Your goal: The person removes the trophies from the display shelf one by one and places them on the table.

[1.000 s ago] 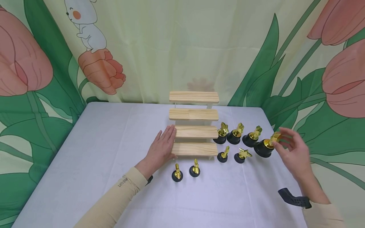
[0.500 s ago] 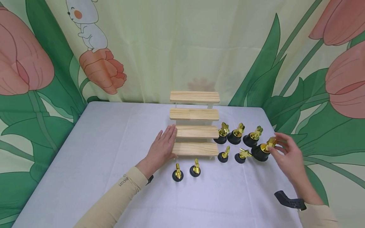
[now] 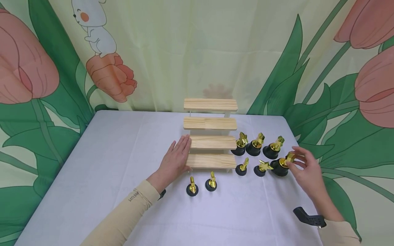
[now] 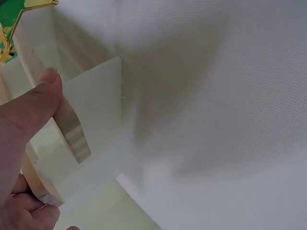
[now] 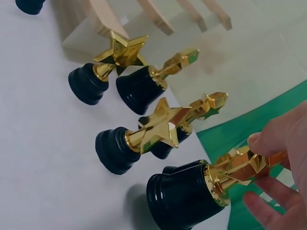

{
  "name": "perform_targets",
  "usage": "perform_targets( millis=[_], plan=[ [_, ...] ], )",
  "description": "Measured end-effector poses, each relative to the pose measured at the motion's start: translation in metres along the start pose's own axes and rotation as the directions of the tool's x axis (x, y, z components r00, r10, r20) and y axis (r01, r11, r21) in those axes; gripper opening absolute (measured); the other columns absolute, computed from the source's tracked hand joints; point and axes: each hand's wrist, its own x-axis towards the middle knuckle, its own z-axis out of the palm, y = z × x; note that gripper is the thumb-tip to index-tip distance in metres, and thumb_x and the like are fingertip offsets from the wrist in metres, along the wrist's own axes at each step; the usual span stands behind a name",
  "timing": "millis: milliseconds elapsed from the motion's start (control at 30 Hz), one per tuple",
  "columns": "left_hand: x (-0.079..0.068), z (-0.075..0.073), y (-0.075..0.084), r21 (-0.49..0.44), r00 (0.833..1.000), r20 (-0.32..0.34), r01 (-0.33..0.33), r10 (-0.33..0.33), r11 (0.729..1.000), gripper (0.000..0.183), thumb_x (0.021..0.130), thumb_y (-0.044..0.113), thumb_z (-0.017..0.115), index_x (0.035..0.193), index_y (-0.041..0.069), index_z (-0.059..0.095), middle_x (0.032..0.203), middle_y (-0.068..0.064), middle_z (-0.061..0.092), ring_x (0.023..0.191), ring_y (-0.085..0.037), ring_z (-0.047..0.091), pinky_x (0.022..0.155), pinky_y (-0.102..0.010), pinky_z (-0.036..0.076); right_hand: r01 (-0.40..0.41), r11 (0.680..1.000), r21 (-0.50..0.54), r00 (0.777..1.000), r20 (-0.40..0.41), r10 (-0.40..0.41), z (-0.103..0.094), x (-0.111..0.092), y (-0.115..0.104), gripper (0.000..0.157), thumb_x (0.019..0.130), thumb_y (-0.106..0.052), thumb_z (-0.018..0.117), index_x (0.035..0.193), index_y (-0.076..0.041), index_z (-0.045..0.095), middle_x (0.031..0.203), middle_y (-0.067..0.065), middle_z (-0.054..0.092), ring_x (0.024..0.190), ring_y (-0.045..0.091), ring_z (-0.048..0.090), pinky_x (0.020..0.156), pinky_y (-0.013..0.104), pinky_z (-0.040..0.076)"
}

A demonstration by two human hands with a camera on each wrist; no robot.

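In the head view, my left hand [image 3: 173,157] rests against the left end of a stepped wooden display stand [image 3: 212,141], fingers straight. Its thumb touches a shelf board [image 4: 72,129] in the left wrist view. My right hand [image 3: 307,171] pinches the gold star top of a black-based trophy [image 3: 280,166] between thumb and fingers. The right wrist view shows that trophy's broad black base [image 5: 184,196]; I cannot tell whether it touches the table. Beside it stands a smaller star trophy [image 3: 261,168], and behind it a larger trophy [image 3: 273,148].
More trophies stand right of the stand: one larger [image 3: 254,145], another larger [image 3: 239,145], and a small one [image 3: 242,167]. Two small trophies, a left one [image 3: 192,187] and a right one [image 3: 211,182], stand in front. A white cloth [image 3: 123,147] covers the table; a printed curtain [image 3: 172,61] hangs behind.
My right hand has moved left and slightly toward me, bringing the pinched trophy closer to the small star trophy. My left hand has stayed against the stand.
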Motion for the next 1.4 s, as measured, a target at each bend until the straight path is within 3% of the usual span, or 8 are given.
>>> perform_targets(
  millis=[233, 567, 767, 1033, 1400],
  plan=[
    [-0.001, -0.001, 0.000, 0.003, 1.000, 0.019, 0.008, -0.008, 1.000, 0.117, 0.057, 0.051, 0.076, 0.143, 0.002, 0.013, 0.151, -0.011, 0.012, 0.139, -0.023, 0.013, 0.112, -0.043, 0.018, 0.000, 1.000, -0.021, 1.000, 0.006, 0.000, 0.005, -0.003, 0.000, 0.054, 0.081, -0.009, 0.064, 0.130, -0.010, 0.041, 0.114, 0.005, 0.049, 0.099, -0.002, 0.045, 0.078, -0.003, 0.038],
    [-0.001, -0.001, 0.001, 0.006, 1.000, 0.024, 0.012, -0.012, 1.000, 0.117, 0.058, 0.050, 0.076, 0.143, 0.002, 0.012, 0.151, -0.010, 0.011, 0.139, -0.023, 0.012, 0.112, -0.042, 0.017, -0.020, 0.998, -0.067, 0.999, 0.032, 0.023, 0.010, -0.006, 0.003, 0.055, 0.081, -0.007, 0.064, 0.130, -0.010, 0.040, 0.116, 0.008, 0.049, 0.102, 0.019, 0.048, 0.077, -0.002, 0.039],
    [-0.001, 0.000, 0.001, 0.001, 1.000, 0.013, 0.008, -0.008, 1.000, 0.117, 0.057, 0.050, 0.076, 0.143, 0.002, 0.013, 0.151, -0.010, 0.012, 0.139, -0.024, 0.014, 0.112, -0.043, 0.017, -0.016, 0.998, -0.067, 0.999, 0.038, 0.019, 0.013, -0.008, 0.005, 0.056, 0.079, -0.003, 0.064, 0.130, -0.009, 0.040, 0.116, 0.009, 0.049, 0.101, 0.023, 0.049, 0.076, -0.004, 0.037],
    [-0.001, 0.000, 0.001, 0.008, 1.000, 0.007, 0.003, -0.003, 1.000, 0.117, 0.057, 0.051, 0.076, 0.143, 0.002, 0.012, 0.151, -0.011, 0.012, 0.139, -0.024, 0.013, 0.112, -0.043, 0.018, -0.009, 0.996, -0.093, 0.999, 0.043, 0.013, 0.012, -0.009, 0.009, 0.052, 0.081, -0.007, 0.064, 0.128, -0.008, 0.042, 0.115, 0.009, 0.048, 0.102, 0.028, 0.051, 0.077, 0.002, 0.043],
    [-0.001, -0.001, 0.002, 0.041, 1.000, 0.027, 0.003, -0.004, 0.999, 0.116, 0.060, 0.051, 0.075, 0.143, 0.002, 0.012, 0.151, -0.011, 0.010, 0.139, -0.024, 0.012, 0.111, -0.048, 0.017, 0.054, 0.992, -0.114, 0.998, 0.044, -0.049, 0.004, -0.005, 0.003, 0.043, 0.086, -0.018, 0.057, 0.126, -0.008, 0.045, 0.116, 0.012, 0.050, 0.108, 0.027, 0.045, 0.080, 0.000, 0.027]
  ],
)
